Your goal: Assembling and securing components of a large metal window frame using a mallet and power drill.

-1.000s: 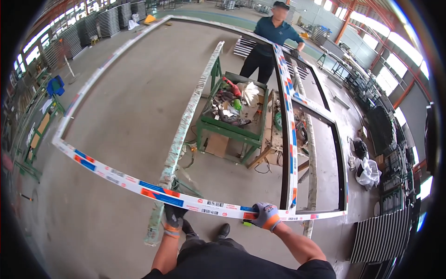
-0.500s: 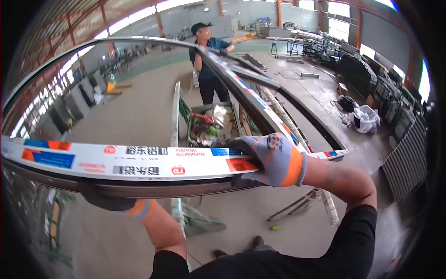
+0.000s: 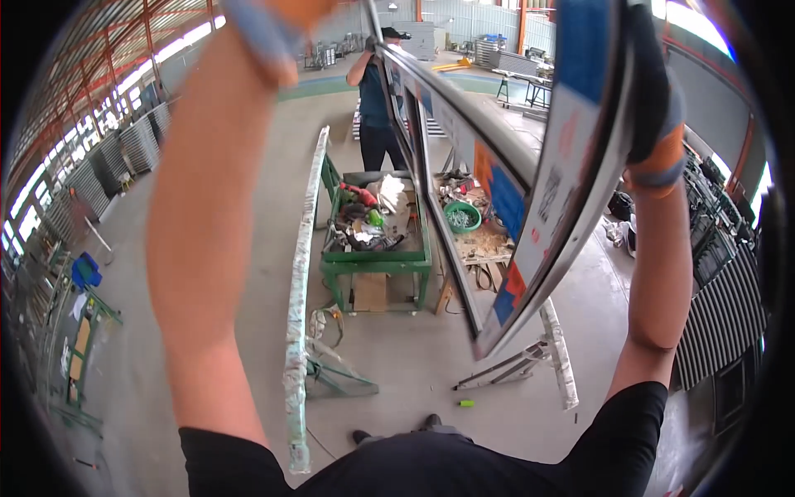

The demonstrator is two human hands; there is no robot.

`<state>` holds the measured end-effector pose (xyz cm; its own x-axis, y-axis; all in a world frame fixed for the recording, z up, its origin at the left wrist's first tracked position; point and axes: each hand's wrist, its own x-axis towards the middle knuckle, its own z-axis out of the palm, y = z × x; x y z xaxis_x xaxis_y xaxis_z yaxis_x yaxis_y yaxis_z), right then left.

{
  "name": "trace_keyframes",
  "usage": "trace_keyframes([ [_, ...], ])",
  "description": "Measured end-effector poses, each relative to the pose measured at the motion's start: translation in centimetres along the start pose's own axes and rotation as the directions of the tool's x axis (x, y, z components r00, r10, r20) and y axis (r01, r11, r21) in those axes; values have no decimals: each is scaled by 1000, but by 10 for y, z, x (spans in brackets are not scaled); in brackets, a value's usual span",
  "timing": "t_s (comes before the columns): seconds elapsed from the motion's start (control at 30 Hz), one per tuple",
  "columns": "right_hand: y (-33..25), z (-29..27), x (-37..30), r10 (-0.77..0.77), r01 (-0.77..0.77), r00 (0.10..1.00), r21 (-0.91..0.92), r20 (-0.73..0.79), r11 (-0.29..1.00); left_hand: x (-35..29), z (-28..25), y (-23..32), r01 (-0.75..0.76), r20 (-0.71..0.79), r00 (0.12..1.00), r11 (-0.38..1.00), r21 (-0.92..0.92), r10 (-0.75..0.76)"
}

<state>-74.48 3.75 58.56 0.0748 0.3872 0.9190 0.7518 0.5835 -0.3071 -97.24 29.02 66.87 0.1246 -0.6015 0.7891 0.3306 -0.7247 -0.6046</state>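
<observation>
Hands first: right hand (image 3: 658, 116) gripping the outer side of the metal frame (image 3: 551, 195); left hand (image 3: 263, 35) is up high, blurred and cut by the top edge, can't tell if it's holding anything. Big change within the last second: frame was lying flat across the two wrapped beams, left (image 3: 300, 331) and right (image 3: 560, 356); now it's lifted and steeply tilted, right of centre. Means the weight looks to be on people, not on the supports. Co-worker (image 3: 374, 103) is at the far end, a raised hand by the frame. Near rail: pale film, blue and orange patches, dark edge lines. Lower corner points down between the beams; can't tell if it touches anything. Green cart (image 3: 377, 267) with clutter sits behind.
</observation>
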Motion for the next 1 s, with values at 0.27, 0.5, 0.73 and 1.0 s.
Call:
trace_keyframes([
  [0.27, -30, -73, -22, 237, -207, 972, 507, 5, 837, -290, -86, 199, 917, 951, 306, 256, -306, 41],
  [0.5, -31, -109, -149, 362, -191, 922, 653, -136, 733, -364, -162, 225, 898, 989, 82, 422, -126, 122],
  [0.73, 19, -37, -389, 579, -218, 590, 579, -563, 786, -395, -204, 217, 616, 981, -166, 787, 21, 103],
  [1.0, 84, 36, -597, 921, -162, -104, 920, -375, 356, -455, -193, 269, 538, 902, -319, 839, -81, 291],
])
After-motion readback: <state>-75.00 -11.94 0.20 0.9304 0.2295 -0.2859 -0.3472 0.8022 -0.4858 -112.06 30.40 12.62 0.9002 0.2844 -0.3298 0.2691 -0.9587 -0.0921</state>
